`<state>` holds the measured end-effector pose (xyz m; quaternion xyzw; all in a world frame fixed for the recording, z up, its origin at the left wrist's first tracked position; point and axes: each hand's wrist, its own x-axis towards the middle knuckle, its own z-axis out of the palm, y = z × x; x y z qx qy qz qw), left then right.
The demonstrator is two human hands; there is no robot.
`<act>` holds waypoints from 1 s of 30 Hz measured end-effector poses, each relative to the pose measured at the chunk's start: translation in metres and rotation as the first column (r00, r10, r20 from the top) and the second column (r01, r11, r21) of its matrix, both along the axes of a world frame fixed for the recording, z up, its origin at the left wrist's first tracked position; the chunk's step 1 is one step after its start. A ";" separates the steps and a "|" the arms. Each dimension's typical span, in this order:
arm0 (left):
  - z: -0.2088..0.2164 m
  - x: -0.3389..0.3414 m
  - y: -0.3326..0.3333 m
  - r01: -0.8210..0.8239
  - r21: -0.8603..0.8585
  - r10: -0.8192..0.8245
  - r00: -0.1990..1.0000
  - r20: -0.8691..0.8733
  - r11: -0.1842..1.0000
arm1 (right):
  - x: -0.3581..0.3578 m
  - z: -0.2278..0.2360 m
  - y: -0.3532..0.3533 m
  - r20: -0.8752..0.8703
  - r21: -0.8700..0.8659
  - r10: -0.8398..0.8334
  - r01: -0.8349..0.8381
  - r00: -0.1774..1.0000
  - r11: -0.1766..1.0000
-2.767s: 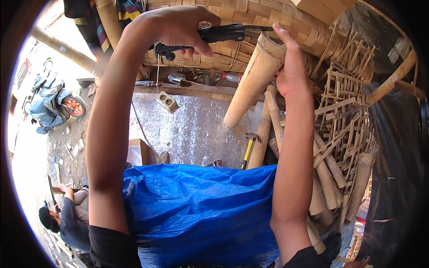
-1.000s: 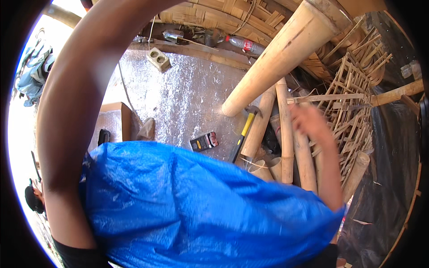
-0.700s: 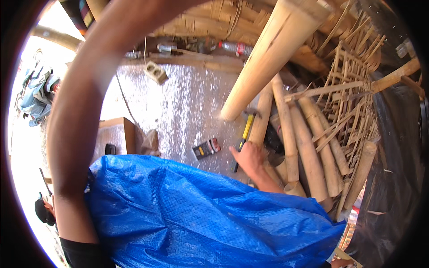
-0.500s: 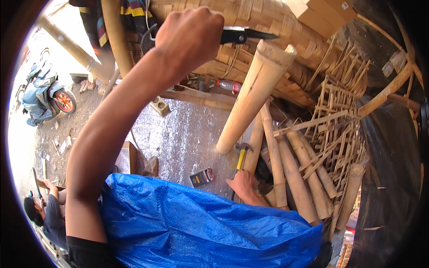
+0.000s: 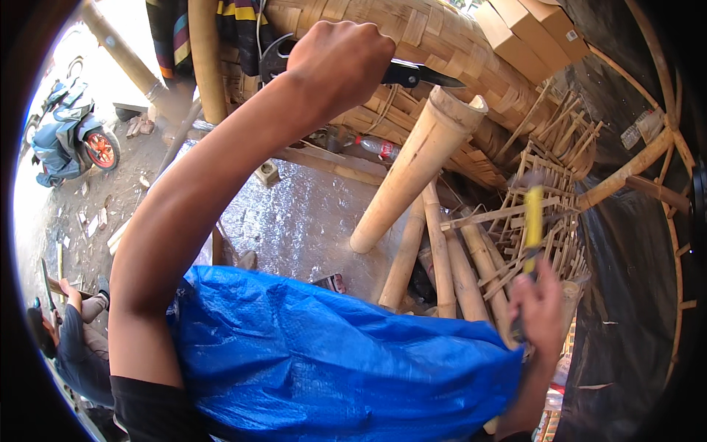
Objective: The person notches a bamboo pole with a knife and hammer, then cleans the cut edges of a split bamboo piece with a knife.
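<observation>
My left hand (image 5: 342, 62) is closed in a fist around the handle of a dark knife (image 5: 423, 75). Its blade points right, at the upper rim of a thick bamboo tube (image 5: 412, 169); I cannot tell whether it touches. The tube stands tilted on the floor, its open end up and small splits running down its side. Out to the right, my right hand (image 5: 541, 302) grips a hammer (image 5: 533, 217) by its yellow and black handle, head upward. Motion blurs both the hammer and that hand.
A blue tarp (image 5: 294, 361) covers my lap. Bamboo poles (image 5: 468, 283) and a slatted bamboo frame (image 5: 549, 191) lie to the right. Behind stands a large woven bamboo piece (image 5: 353, 18), with a plastic bottle (image 5: 377, 146) below it. Another person (image 5: 81, 353) sits at far left, near a motorbike (image 5: 74, 140).
My right hand has lifted the hammer from beside the tube's foot up and to the right. My left hand with the knife has shifted slightly right, the blade now lower against the rim in view.
</observation>
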<state>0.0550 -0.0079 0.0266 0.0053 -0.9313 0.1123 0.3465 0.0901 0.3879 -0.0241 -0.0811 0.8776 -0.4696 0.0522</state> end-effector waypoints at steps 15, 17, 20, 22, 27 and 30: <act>0.003 0.011 0.025 -0.001 0.022 0.000 0.999 0.045 1.000 | 0.008 0.121 -0.082 -0.131 0.048 0.173 -0.168 0.976 0.985; 0.001 0.012 0.025 0.013 0.020 -0.014 0.999 0.038 1.000 | 0.011 0.124 -0.085 -0.302 0.028 0.163 -0.162 0.939 0.986; -0.002 0.013 0.021 0.054 0.038 -0.054 0.998 -0.017 0.998 | 0.018 0.122 -0.095 -0.529 -0.004 0.133 -0.159 0.838 0.987; -0.008 0.010 0.015 0.109 0.038 -0.104 0.988 -0.112 0.993 | 0.020 0.109 -0.099 -0.514 0.068 0.161 -0.148 0.843 0.987; -0.007 0.013 0.021 0.096 0.001 -0.096 0.995 -0.042 0.995 | 0.013 0.107 -0.089 -0.128 0.156 0.185 -0.164 0.974 0.974; -0.001 0.017 0.026 0.057 0.008 -0.058 0.998 0.036 0.998 | 0.010 0.126 -0.086 -0.059 0.091 0.209 -0.203 0.976 0.975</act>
